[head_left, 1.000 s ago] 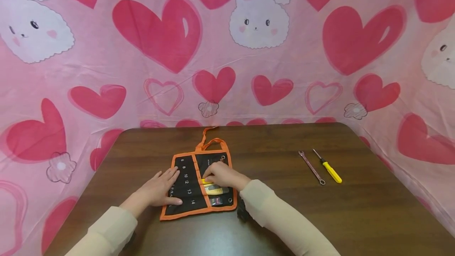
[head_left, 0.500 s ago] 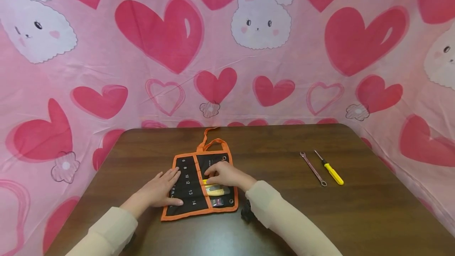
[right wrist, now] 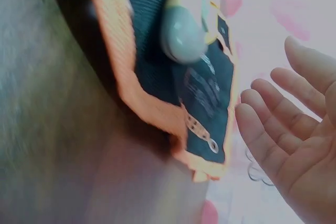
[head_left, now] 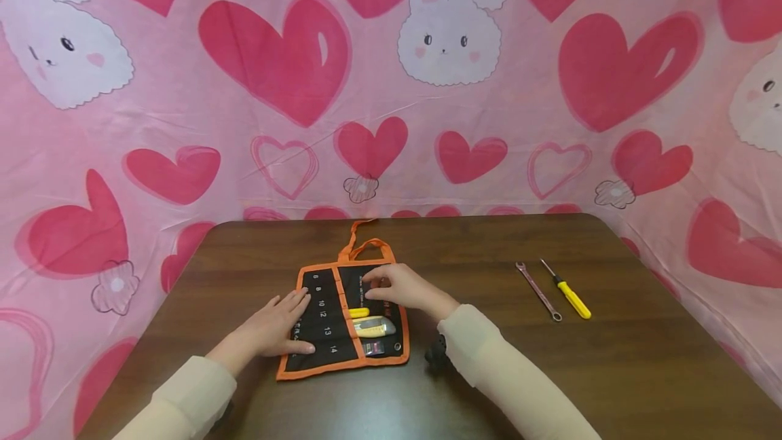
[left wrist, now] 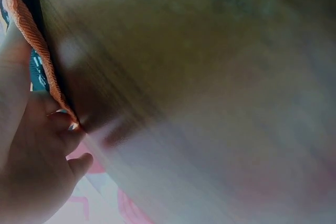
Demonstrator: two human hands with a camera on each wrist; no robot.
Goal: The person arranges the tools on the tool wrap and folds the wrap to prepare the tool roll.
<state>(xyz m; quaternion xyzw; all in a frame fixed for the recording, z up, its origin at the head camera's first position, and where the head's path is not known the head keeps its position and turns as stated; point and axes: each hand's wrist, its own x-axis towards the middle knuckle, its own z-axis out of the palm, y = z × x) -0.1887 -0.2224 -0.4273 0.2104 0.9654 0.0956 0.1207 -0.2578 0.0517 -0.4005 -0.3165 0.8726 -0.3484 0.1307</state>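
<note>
A black tool roll (head_left: pixel 320 358) with orange edging and printed sizes lies spread on the table. My left hand (head_left: pixel 271 326) rests on its left part, fingers spread and thumb out; the left wrist view shows this hand (left wrist: pixel 39 156) at the orange edge. Over the roll's upper right part, my right hand (head_left: pixel 406 287) holds nothing. In the right wrist view its fingers (right wrist: pixel 268 121) are loosely extended, apart from the roll. Pockets below it hold a short yellow handle (head_left: pixel 359 313), a utility knife (head_left: pixel 377 326) and a small clear packet (head_left: pixel 373 348).
To the right on the brown table (head_left: pixel 476 372) lie a combination wrench (head_left: pixel 537 290) and a yellow-handled screwdriver (head_left: pixel 572 299). An orange strap (head_left: pixel 347 248) extends from the roll's far edge. A pink cloth with hearts and rabbits hangs behind the table.
My right hand has let go of the yellow handle and moved up and right, uncovering it and more of the utility knife. My left hand stays on the roll.
</note>
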